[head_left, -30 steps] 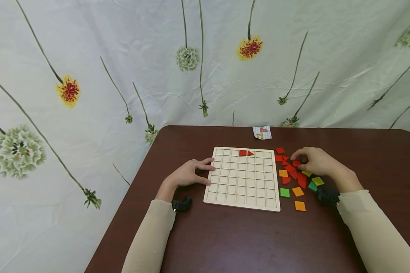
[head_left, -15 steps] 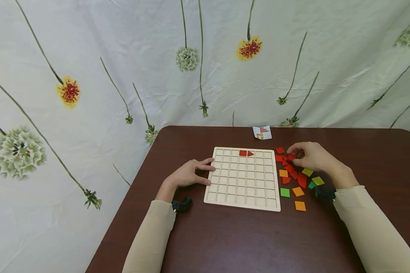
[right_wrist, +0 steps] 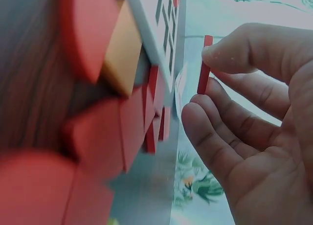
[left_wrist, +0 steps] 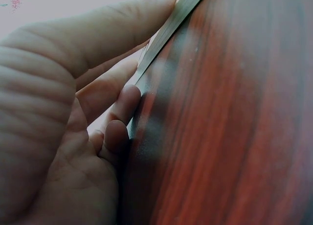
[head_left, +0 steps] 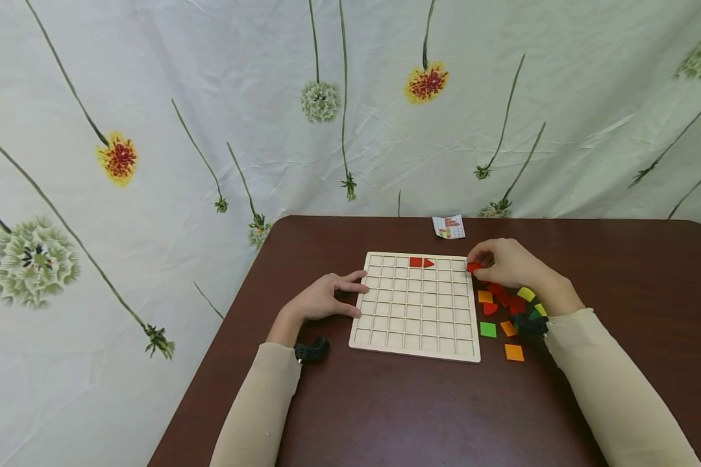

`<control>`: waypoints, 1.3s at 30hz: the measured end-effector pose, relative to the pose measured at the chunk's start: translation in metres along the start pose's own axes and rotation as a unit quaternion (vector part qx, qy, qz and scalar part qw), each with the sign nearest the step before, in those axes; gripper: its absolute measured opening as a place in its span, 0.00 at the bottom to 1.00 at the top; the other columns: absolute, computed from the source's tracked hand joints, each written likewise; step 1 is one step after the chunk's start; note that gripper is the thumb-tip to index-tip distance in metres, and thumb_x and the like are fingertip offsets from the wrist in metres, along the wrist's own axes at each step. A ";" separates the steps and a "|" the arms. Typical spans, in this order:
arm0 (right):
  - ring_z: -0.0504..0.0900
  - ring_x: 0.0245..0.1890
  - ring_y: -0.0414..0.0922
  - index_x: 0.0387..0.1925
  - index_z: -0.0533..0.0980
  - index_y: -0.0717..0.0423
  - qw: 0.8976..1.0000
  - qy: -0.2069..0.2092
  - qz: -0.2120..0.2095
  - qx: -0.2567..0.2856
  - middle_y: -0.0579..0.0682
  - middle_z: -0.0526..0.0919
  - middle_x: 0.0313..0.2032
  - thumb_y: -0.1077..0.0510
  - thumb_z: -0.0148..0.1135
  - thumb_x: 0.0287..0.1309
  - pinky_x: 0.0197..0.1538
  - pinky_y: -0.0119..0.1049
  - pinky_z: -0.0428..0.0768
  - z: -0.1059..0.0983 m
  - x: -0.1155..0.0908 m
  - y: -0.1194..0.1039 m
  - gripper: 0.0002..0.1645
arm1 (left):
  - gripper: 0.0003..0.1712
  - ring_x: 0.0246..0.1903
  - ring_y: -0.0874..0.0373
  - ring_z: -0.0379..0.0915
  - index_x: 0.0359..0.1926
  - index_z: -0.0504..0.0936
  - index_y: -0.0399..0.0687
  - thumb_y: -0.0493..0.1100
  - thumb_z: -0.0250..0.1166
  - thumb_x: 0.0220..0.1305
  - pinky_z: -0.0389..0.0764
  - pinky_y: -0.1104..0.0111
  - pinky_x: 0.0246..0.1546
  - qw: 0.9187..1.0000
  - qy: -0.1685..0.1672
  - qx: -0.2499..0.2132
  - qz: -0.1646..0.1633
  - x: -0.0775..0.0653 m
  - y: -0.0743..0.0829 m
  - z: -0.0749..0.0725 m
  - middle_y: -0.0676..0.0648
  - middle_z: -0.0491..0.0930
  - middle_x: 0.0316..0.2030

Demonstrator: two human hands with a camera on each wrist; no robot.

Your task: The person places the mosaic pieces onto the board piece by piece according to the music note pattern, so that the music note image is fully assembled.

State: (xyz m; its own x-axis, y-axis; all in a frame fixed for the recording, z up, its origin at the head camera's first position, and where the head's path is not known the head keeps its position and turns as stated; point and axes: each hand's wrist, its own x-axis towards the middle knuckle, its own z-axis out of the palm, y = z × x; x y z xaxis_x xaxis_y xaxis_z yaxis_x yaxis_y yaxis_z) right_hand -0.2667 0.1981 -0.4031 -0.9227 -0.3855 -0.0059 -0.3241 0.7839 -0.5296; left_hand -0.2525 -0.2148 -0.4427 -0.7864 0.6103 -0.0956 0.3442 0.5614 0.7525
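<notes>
My right hand [head_left: 505,263] pinches a red tile [head_left: 472,267] between thumb and fingers, close to the board's upper right corner. Seen edge-on in the right wrist view, the thin red tile [right_wrist: 205,68] is raised off the table. The pale wooden grid board [head_left: 411,318] lies flat. In its top row a red square tile [head_left: 416,262] sits beside a red triangle tile [head_left: 429,263]. At the board's left edge my left hand [head_left: 322,297] rests with spread fingers, and its thumb touches the side [left_wrist: 166,34].
Loose red tiles [head_left: 516,304], a yellow tile [head_left: 526,294], a green tile [head_left: 487,329] and orange tiles [head_left: 514,353] lie right of the board, partly under my right hand. Behind the board is a printed pattern card [head_left: 448,227]. A floral cloth [head_left: 350,117] hangs beyond the table.
From among the loose tiles, my right hand has taken up a red tile and carried it left to the board's upper right corner. My left hand has stayed still.
</notes>
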 end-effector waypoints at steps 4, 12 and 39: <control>0.80 0.41 0.49 0.47 0.85 0.57 1.000 -0.004 -0.008 0.001 0.53 0.86 0.43 0.61 0.71 0.59 0.47 0.46 0.82 0.005 0.008 -0.007 0.14 | 0.33 0.80 0.52 0.51 0.65 0.83 0.50 0.43 0.79 0.56 0.63 0.52 0.76 1.000 0.000 0.002 0.001 0.001 -0.001 0.000 0.51 0.62 0.78; 0.79 0.39 0.47 0.46 0.86 0.54 0.999 -0.016 -0.013 0.025 0.51 0.86 0.40 0.59 0.72 0.59 0.45 0.42 0.80 0.018 0.026 -0.023 0.12 | 0.32 0.80 0.51 0.51 0.64 0.83 0.51 0.44 0.79 0.57 0.64 0.50 0.76 1.000 0.000 -0.001 0.008 0.001 -0.002 -0.001 0.51 0.62 0.78; 0.80 0.43 0.46 0.48 0.85 0.57 0.995 -0.072 -0.069 0.011 0.53 0.85 0.46 0.62 0.68 0.65 0.49 0.42 0.81 0.050 0.056 -0.064 0.11 | 0.33 0.80 0.53 0.51 0.65 0.83 0.51 0.44 0.79 0.57 0.63 0.52 0.76 1.000 -0.003 0.008 0.004 0.001 -0.002 -0.001 0.52 0.61 0.78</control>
State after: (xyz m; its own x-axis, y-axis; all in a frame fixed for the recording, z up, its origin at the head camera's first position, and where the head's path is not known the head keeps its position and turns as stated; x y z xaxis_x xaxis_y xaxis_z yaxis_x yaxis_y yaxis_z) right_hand -0.2867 0.1019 -0.4117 -0.8298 -0.5556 -0.0522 -0.4392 0.7080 -0.5530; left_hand -0.2546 -0.2160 -0.4438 -0.7805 0.6181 -0.0935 0.3585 0.5651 0.7430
